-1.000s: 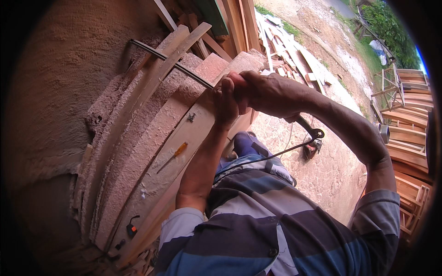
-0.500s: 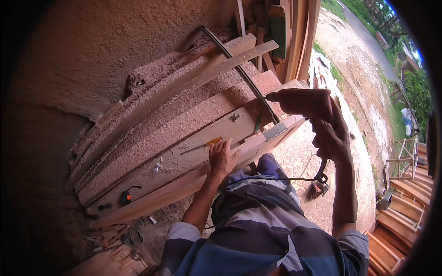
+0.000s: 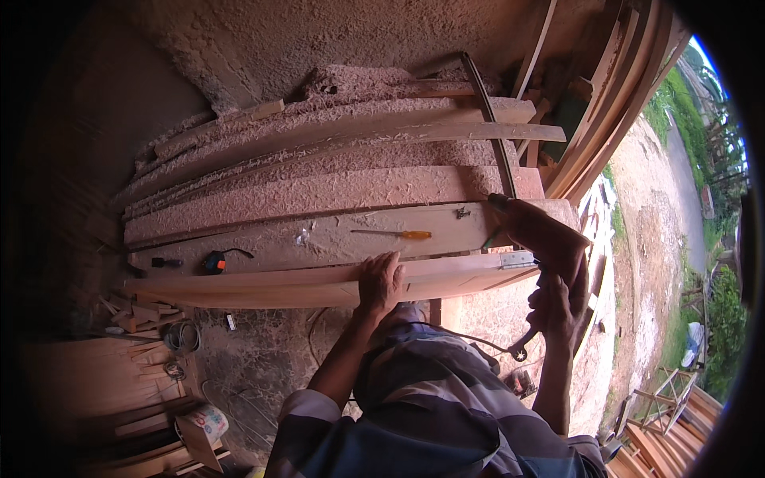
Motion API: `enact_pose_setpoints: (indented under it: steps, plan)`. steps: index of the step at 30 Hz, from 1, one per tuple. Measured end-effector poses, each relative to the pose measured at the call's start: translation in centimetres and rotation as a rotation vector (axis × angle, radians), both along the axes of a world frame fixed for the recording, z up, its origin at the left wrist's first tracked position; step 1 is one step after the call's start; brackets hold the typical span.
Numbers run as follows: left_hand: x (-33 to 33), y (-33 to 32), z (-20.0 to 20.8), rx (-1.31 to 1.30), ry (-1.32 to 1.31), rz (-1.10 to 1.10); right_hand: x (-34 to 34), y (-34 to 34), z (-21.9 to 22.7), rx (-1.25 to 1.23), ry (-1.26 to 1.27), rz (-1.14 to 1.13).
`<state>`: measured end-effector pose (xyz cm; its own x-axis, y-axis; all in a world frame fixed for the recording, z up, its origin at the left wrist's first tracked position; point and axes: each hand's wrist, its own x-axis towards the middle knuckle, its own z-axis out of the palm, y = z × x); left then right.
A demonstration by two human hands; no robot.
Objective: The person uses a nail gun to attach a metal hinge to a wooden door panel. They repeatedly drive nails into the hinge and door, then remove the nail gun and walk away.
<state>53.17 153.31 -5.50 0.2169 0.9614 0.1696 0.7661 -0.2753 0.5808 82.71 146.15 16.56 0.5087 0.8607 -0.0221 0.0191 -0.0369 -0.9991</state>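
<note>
From where I stand, the drill (image 3: 546,227) at right of centre hides part of what lies behind it: a slim green thing (image 3: 492,237) shows only in part, and I can't say what it is. The drill's nose stands out against the dark bar (image 3: 490,119) that crosses the boards, upper right of the frame; whether the two touch, I can't tell. The person's legs are mostly lost below the striped shirt (image 3: 446,390), and the left edge sinks into shadow.

The right hand (image 3: 558,307) is wrapped around the drill's grip, fingers curled in, though the trigger is hard to make out. The left hand (image 3: 381,280), near the middle, is empty and loosely spread, laid over the upper edge of a long pale plank (image 3: 263,288); how firmly it presses I can't judge. A metal hinge (image 3: 518,259) sits at the plank's right end, partly beside the drill.

On the shaving-strewn tabletop (image 3: 335,219) above lie a yellow-handled screwdriver (image 3: 414,235) and, left of centre, a tape measure (image 3: 213,261).
</note>
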Motion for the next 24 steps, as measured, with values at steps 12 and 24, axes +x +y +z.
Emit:
enact_pose_setpoints:
  steps: [12,24]
  plan:
    - [13.9,15.1,-2.6,-0.231,-0.13,-0.269,2.8,-10.1,-0.6,0.136,0.059,-0.261]
    - [18.7,17.1,-8.3,-0.177,-0.002,-0.42,2.8,-14.6,-0.7,0.082,0.042,-0.519]
